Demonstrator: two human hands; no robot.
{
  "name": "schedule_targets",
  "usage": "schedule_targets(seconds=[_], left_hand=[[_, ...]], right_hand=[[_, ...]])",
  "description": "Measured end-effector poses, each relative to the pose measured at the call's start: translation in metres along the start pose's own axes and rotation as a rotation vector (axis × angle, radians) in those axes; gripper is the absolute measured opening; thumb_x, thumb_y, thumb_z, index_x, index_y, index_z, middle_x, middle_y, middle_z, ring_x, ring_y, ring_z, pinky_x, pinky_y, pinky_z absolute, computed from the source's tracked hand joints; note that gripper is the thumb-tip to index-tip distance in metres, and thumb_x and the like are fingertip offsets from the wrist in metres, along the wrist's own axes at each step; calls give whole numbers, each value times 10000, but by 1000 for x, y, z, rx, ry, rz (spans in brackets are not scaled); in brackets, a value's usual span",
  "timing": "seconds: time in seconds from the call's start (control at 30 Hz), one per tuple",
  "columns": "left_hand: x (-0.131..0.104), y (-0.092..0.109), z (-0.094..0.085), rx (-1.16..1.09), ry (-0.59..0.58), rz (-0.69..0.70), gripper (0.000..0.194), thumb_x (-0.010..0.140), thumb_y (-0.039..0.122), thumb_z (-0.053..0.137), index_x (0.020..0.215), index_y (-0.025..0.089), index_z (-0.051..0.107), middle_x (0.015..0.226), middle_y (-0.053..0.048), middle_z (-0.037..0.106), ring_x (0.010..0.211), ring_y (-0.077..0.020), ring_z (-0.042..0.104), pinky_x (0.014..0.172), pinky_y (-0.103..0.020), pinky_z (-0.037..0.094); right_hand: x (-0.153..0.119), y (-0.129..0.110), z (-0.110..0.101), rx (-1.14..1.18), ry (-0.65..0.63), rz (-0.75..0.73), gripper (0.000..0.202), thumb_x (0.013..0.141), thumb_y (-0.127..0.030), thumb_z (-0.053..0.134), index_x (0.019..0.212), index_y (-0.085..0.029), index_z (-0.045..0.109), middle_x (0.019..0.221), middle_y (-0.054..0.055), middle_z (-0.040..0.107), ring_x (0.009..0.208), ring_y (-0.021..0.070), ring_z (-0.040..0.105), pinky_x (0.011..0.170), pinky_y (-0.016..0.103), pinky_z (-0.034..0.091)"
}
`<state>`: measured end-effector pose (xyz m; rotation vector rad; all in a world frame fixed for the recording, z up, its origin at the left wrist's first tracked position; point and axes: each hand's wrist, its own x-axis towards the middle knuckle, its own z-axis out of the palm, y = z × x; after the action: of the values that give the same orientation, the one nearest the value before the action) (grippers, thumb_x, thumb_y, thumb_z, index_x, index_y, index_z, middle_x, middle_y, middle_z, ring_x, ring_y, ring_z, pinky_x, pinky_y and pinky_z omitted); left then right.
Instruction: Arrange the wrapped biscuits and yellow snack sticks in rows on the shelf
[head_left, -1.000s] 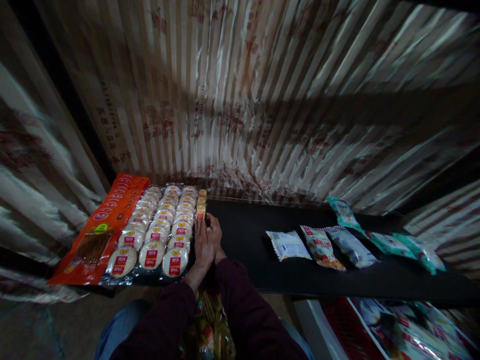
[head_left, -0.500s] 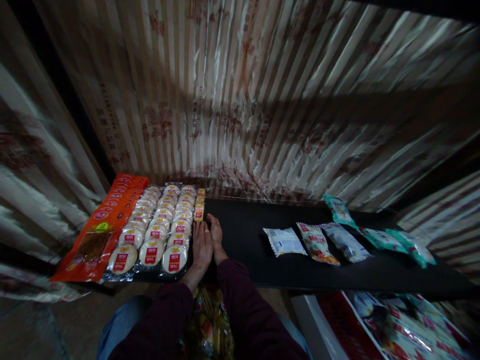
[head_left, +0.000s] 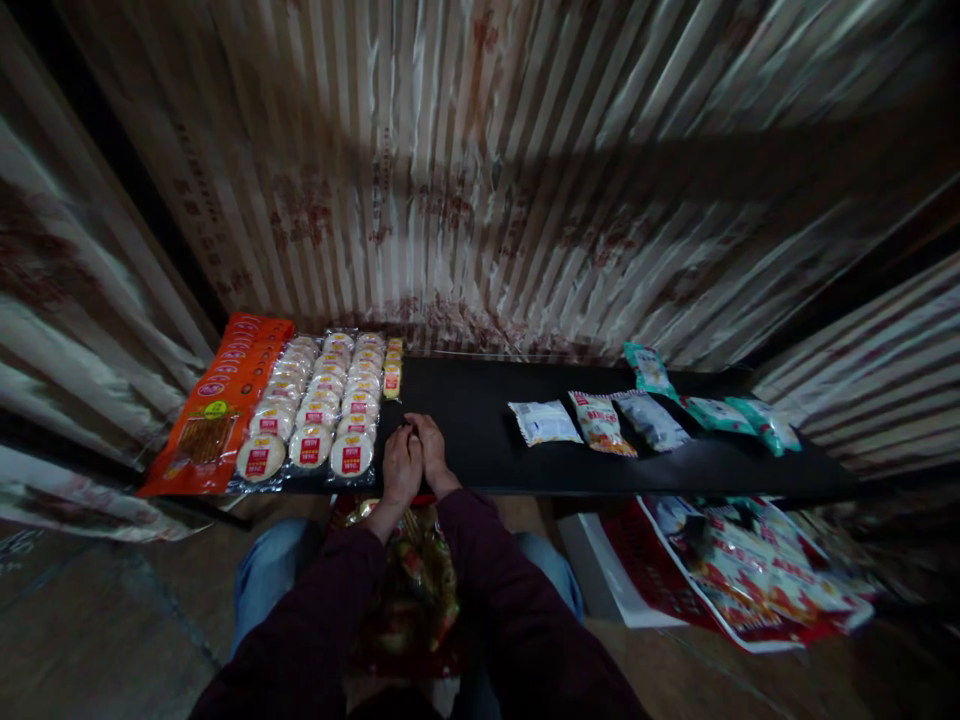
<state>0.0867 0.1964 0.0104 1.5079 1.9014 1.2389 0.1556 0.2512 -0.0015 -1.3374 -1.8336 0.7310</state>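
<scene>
Since the earlier frames, both of my hands have drawn back from the yellow packets toward the near edge of the shelf, leaving a short gap; the head view has also shifted.

Head view. The yellow packets [head_left: 392,372] lie in one narrow, overlapping column on the black shelf [head_left: 472,410], immediately right of the round cracker packs [head_left: 310,400]. Each yellow packet is small, with a glossy wrapper; the nearest one shows a red label and lies most fully exposed. My left hand [head_left: 403,465] and right hand [head_left: 429,447] are side by side, backs upward, just in front of that column. Grip: fingers lightly bent and close together on both hands. The space beneath the fingers and palms is hidden, so I cannot tell how far either grip is open or whether it has hold of anything.

The cracker packs form three overlapping columns, clear-wrapped, with red labels. The orange bags [head_left: 214,410] overlap at their left. Well to my right lie a pale blue-and-white packet [head_left: 546,423], a red-and-white packet [head_left: 602,423], a blue-grey packet [head_left: 651,420] and teal packets [head_left: 649,370]. Below the shelf, a shiny bag [head_left: 409,570] sits between my knees.
</scene>
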Motion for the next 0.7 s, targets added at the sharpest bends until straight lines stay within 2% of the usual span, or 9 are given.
schedule_targets(seconds=[0.13, 0.37, 0.57, 0.7], left_hand=[[-16, -3, -10, 75, -61, 91, 395, 889, 239, 323, 1158, 124, 588, 1216, -143, 619, 1170, -236, 536, 1049, -433, 406], [-52, -16, -26, 154, -164, 244, 416, 888, 219, 328, 1221, 118, 555, 1300, -142, 571, 1273, -224, 460, 1109, -416, 358], [-81, -25, -33, 190, -192, 323, 436, 898, 222, 316, 1257, 97, 529, 1342, -145, 545, 1360, -220, 359, 1140, -424, 323], [-105, -29, -37, 176, -209, 336, 463, 924, 244, 275, 1307, 83, 480, 1423, -148, 468, 1419, -209, 265, 1159, -430, 287]], right_hand=[[-20, -6, -6, -48, -42, -10, 428, 740, -49, 450, 1090, -178, 662, 1067, 68, 632, 1024, 182, 568, 949, 309, 454], [-61, -12, -16, -225, -96, -116, 409, 792, -69, 470, 1140, -187, 649, 1188, 77, 595, 1118, 197, 508, 997, 317, 424], [-93, -13, -15, -256, -64, -102, 430, 819, -79, 461, 1203, -185, 622, 1332, 95, 541, 1215, 206, 472, 1056, 370, 393], [-115, -9, -14, -284, -87, -158, 456, 844, -95, 452, 1276, -179, 572, 1405, 96, 492, 1290, 212, 413, 1091, 396, 367]])
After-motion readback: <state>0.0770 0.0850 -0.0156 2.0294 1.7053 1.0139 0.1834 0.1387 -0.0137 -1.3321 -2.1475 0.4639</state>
